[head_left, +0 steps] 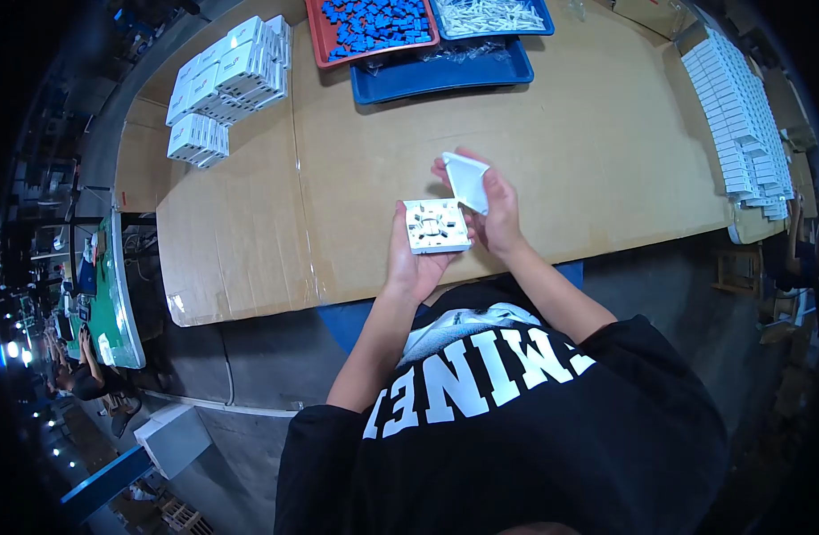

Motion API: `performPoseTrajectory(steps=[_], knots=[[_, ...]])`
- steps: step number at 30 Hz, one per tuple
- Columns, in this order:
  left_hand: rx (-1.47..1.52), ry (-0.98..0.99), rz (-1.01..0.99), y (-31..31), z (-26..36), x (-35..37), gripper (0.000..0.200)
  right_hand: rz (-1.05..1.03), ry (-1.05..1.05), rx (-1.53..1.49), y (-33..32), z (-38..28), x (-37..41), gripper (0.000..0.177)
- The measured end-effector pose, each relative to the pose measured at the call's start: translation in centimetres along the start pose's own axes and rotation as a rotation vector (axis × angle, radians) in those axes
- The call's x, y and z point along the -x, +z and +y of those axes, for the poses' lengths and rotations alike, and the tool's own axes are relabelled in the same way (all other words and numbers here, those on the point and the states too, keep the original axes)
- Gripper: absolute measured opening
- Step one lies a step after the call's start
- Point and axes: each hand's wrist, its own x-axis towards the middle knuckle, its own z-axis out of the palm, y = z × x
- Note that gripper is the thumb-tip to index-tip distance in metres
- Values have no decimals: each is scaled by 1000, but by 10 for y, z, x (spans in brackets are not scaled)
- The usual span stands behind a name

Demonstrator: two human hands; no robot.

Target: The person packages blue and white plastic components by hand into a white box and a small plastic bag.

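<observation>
Box (438, 226) is up in my left hand (414, 272), just in from the table's (605, 134) near edge, left of the middle. Left fingers clamped round its sides, thumb on the left wall. Uncovered face up; white fittings inside with small dark bits (too small to tell what).

Cover (465, 183) is in my right hand (500, 203), pinched between thumb and fingers, tilted, just beyond the box's far right corner. Can't tell if the two touch.

Step in hand, my read: box and cover apart, one per hand. Joining them would call for levelling the cover, squaring its corners to the box and keeping fingertips off the rim.

Far edge: red tray (317, 37) of blue pieces (378, 25); right of it, a blue tray (507, 35) of white pieces (489, 15), over a lower tray (445, 92) holding clear plastic. White box stack (226, 76) at the far left corner, another stack (735, 116) along the right edge.
</observation>
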Motion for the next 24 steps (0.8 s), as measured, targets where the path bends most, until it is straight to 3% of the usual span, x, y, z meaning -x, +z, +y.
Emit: performPoseTrajectory(steps=[4,5,6,8,10,11,12,14,16,18,19,20,22,24], knots=[[121,90,-43,6,8,-5,75,7,-52,111,-1,-18,-14,72],[98,187,33,8,9,-8,73,-11,-73,197,-6,-16,-18,61],[75,285,110,9,11,-11,71,-12,-72,198,-13,-15,-21,61],[-42,399,108,-11,7,-19,67,-39,-221,744,-27,-15,-23,46],[-510,677,125,-29,8,-21,64,-46,-287,809,-33,-22,-19,36],[-606,736,132,-37,6,-16,58,-203,-279,1013,-46,-28,-14,31],[-604,738,133,-45,7,-10,58,-364,-266,1213,-57,-30,-9,25],[-817,798,202,-60,5,6,56,-394,-277,1235,-68,-28,7,21],[-839,819,260,-60,7,23,57,-484,-426,1518,-71,-32,27,25],[-1412,938,420,-75,21,39,43,-551,-327,1544,-65,-44,45,29],[-1645,924,363,-78,27,49,41,-557,-237,1583,-59,-48,52,32],[-1645,915,368,-81,30,57,41,-556,-135,1619,-55,-50,60,35],[-2093,652,139,-65,34,70,45,-569,-105,1621,-55,-52,69,40],[-2090,544,135,-68,24,70,50,-496,-102,1633,-52,-49,74,41]])
